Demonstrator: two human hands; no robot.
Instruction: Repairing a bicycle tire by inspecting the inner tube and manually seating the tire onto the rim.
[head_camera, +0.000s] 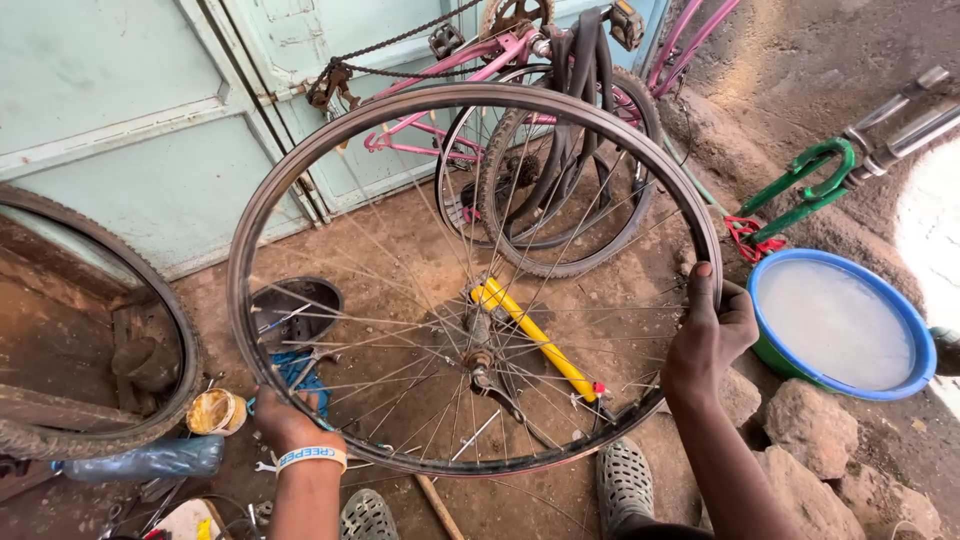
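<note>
Both hands grip a bare wheel (470, 280) by the rim and hold it up over the dirt floor (400, 240), likely so the spokes and hub face the camera: right hand (708, 335) has fingers curled shut over the right edge, left hand (287, 425) clamps the lower left edge. Behind it a pink bike (470, 60) stands upside down, probably for wheel access. A yellow pump (530, 335) and tools show only through the spokes, left-hand fingers are mostly hidden, and the blue basin (790, 372) contents are unclear.

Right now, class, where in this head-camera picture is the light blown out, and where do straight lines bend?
Head view: daylight burns out the ground at the right edge beside the blue basin; the door frame bows from wide-angle distortion; the bicycle wheel rim and both hands stay sharp in even shade.
</note>
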